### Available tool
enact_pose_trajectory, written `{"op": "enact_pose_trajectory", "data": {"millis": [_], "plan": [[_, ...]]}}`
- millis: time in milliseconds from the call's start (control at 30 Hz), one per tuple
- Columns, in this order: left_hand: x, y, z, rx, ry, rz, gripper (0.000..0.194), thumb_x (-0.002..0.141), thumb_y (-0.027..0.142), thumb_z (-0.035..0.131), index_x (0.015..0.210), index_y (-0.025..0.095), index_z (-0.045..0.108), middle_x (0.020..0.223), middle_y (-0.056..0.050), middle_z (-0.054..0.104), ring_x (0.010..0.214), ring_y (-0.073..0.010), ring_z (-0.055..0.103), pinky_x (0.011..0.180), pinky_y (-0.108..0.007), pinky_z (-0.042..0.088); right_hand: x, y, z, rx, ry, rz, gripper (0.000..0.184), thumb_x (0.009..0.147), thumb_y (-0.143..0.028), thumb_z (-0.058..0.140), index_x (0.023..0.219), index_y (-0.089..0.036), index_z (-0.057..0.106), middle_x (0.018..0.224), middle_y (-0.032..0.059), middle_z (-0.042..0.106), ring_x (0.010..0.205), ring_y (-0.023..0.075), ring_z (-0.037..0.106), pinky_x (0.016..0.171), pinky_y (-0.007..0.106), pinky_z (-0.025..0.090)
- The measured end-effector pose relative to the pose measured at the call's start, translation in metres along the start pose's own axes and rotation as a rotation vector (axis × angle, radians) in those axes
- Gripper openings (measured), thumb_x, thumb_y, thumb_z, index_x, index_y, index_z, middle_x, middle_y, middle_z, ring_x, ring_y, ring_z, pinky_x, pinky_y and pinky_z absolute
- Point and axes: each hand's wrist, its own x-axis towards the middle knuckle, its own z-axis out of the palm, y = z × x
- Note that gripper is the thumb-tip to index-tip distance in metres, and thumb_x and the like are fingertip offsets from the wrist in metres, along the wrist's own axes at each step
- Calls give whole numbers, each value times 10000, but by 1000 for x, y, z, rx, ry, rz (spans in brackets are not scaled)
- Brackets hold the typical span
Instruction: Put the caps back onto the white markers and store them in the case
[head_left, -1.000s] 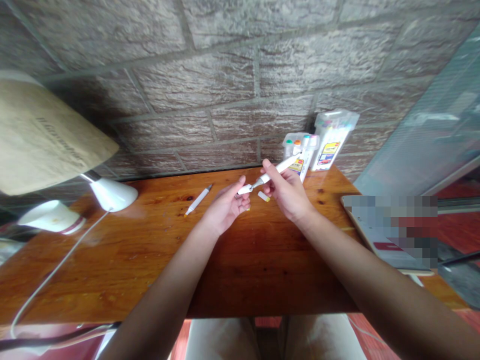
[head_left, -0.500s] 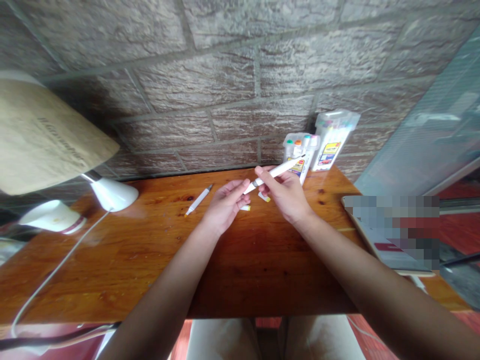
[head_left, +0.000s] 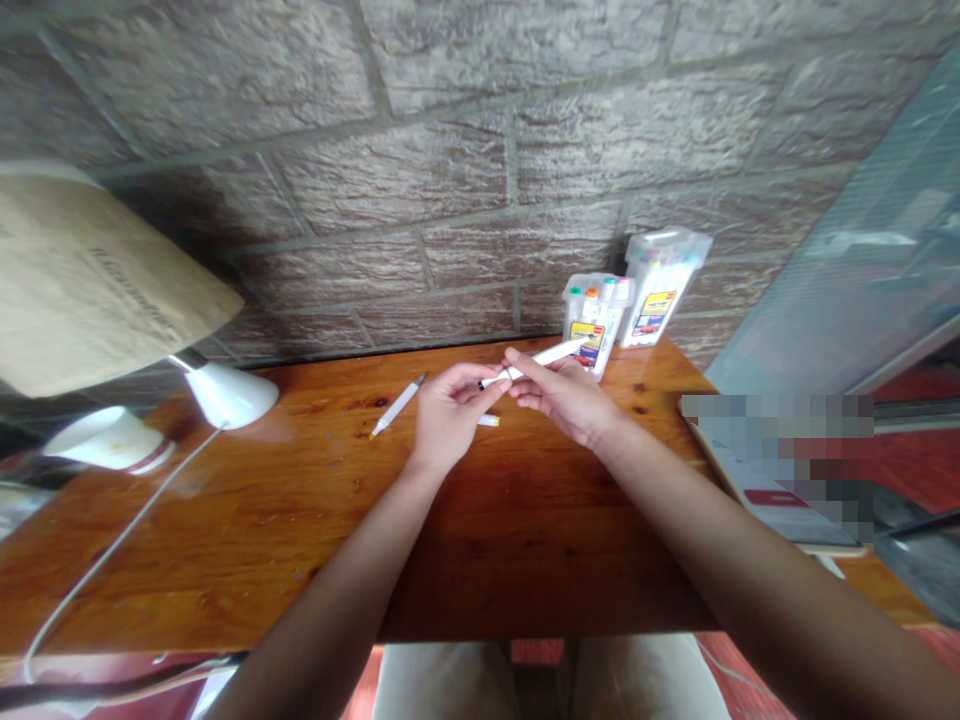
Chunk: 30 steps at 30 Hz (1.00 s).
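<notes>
My right hand (head_left: 564, 396) is closed on a white marker (head_left: 551, 354), which slants up to the right over the wooden table (head_left: 247, 510). Fingers of my left hand (head_left: 447, 412) pinch the marker's dark left end. A small white cap with a yellow tip (head_left: 489, 420) lies on the table just below my left hand's fingers. A second white marker (head_left: 397, 405) lies loose to the left of that hand.
Two clear boxes of markers (head_left: 594, 313) (head_left: 660, 288) stand against the brick wall at the back right. A white desk lamp (head_left: 225, 392) and its cable (head_left: 105, 555) are at the left. A flat blurred object (head_left: 780, 470) lies at the right edge.
My left hand pulled a cap off the marker's end, left it on the table, and has come back to pinch the bared tip. My right hand has lowered the marker slightly.
</notes>
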Motion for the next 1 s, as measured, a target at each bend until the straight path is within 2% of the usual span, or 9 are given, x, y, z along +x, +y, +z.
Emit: {"op": "enact_pose_trajectory", "data": {"millis": [167, 300, 467, 600, 767, 867, 1000], "plan": [[-1, 0, 2, 3, -10, -18, 235, 685, 285, 839, 854, 178, 716, 969, -48, 749, 894, -159, 700, 857, -274, 532, 0, -2, 0, 39, 1, -8, 321, 646, -369, 889, 755, -119, 720, 655, 30, 716, 522, 57, 611, 456, 112, 490], [-2, 5, 5, -19, 8, -19, 344, 664, 265, 854, 962, 194, 697, 953, -36, 740, 787, -127, 688, 748, -231, 529, 3, -7, -2, 312, 2, 118, 230, 723, -296, 844, 744, -148, 670, 613, -18, 674, 464, 26, 544, 423, 96, 452], [-4, 10, 5, 25, 1, -64, 359, 651, 311, 861, 956, 198, 709, 735, 14, 690, 630, -105, 626, 589, -200, 475, 7, -11, -6, 479, 58, 214, 234, 794, -290, 767, 708, -179, 580, 560, -45, 619, 381, 8, 410, 337, 89, 328], [-6, 11, 5, 48, -19, -62, 343, 648, 333, 868, 930, 204, 722, 629, 38, 652, 550, -89, 568, 548, -201, 430, 3, -10, -3, 503, -19, 247, 299, 755, -265, 789, 646, -175, 526, 506, -75, 554, 360, 2, 351, 324, 98, 296], [-6, 10, 4, 37, -64, -82, 289, 745, 453, 787, 785, 175, 718, 604, 5, 650, 526, -92, 546, 543, -218, 425, -3, -12, 1, 469, -165, 292, 296, 724, -292, 809, 667, -165, 547, 471, -96, 470, 369, 1, 297, 342, 107, 256], [-5, 9, 3, -24, -83, -134, 378, 778, 541, 729, 749, 165, 722, 596, -16, 650, 529, -99, 547, 561, -233, 436, -2, -11, 1, 368, -129, 190, 313, 703, -347, 825, 690, -169, 568, 475, -98, 458, 381, 11, 279, 362, 131, 256], [-5, 6, 4, -34, -192, -167, 484, 802, 615, 662, 670, 151, 707, 639, -57, 682, 540, -112, 561, 576, -250, 454, 0, -5, -1, 22, 69, -165, 375, 717, -480, 800, 673, -184, 575, 447, -83, 451, 386, 47, 346, 372, 183, 253]]}}
